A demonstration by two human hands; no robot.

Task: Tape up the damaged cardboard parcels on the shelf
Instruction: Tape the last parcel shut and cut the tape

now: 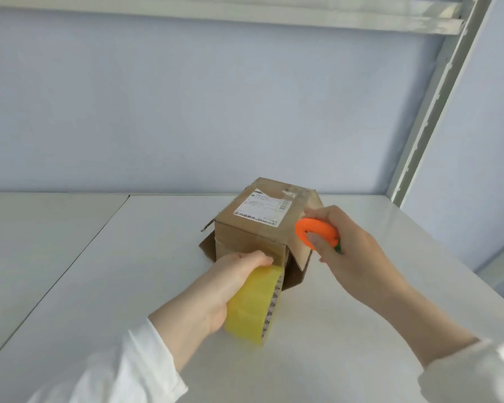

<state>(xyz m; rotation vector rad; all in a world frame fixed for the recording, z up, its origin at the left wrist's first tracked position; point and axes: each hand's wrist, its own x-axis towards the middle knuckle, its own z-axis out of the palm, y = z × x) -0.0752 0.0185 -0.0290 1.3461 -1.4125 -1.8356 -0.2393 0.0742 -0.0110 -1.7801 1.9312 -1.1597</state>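
A brown cardboard parcel with a white shipping label on top stands on the white shelf, its near end flaps hanging loose. My left hand grips a yellowish roll of packing tape pressed against the parcel's near face, where a strip of tape runs across the cardboard. My right hand holds a small orange carrot-shaped cutter at the parcel's right near corner. Both sleeves are white.
A white metal upright of the rack rises at the right, with an upper shelf overhead. A pale blue wall stands behind. A seam splits the shelf surface at the left.
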